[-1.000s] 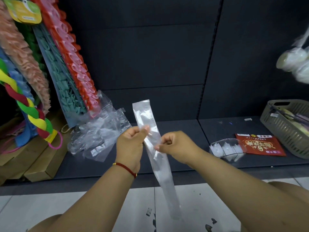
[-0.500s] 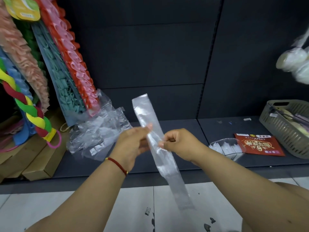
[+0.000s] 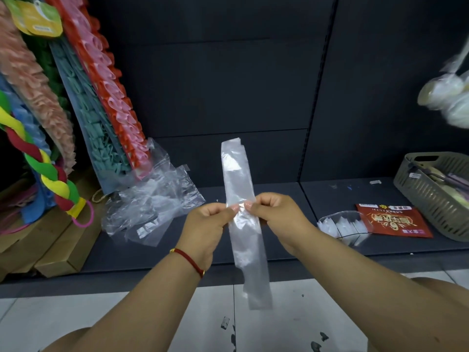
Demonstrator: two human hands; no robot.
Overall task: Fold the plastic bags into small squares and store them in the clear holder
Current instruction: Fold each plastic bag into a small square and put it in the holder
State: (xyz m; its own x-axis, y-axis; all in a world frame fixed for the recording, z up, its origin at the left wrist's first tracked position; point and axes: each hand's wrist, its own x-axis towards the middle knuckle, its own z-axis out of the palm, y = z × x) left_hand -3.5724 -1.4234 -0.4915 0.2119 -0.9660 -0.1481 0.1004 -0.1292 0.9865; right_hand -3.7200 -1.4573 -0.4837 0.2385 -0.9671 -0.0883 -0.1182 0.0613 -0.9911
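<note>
Hanging decorations: ruffled strips (image 3: 83, 102) in pink, teal and red lean against the dark back panel at far left, beside a braided red, yellow and green rope (image 3: 48, 171).
Loose bags: a crumpled heap of clear plastic bags (image 3: 152, 199) lies on the dark shelf (image 3: 291, 240), just right of the strips.
Left hand: the left hand (image 3: 205, 224), a red cord at its wrist, has its fingers curled, thumb and forefinger clamped on the left edge of the strip.
Folded bag: a plastic bag folded into a long narrow strip (image 3: 241, 219) is held upright in the air over the shelf's front edge, its lower end hanging before the floor tiles (image 3: 63, 316).
Right hand: the right hand (image 3: 276, 214) pinches the strip's right edge at the same height, fingers curled, its thumb tip almost meeting the left thumb.
Clear holder: the clear holder (image 3: 342, 224) sits on the shelf right of the hands, with small white folded bags inside.
Red packet: a red packet (image 3: 396, 219) lies flat, touching the holder's right side.
Basket: a grey slotted basket (image 3: 436, 196) stands at far right.
</note>
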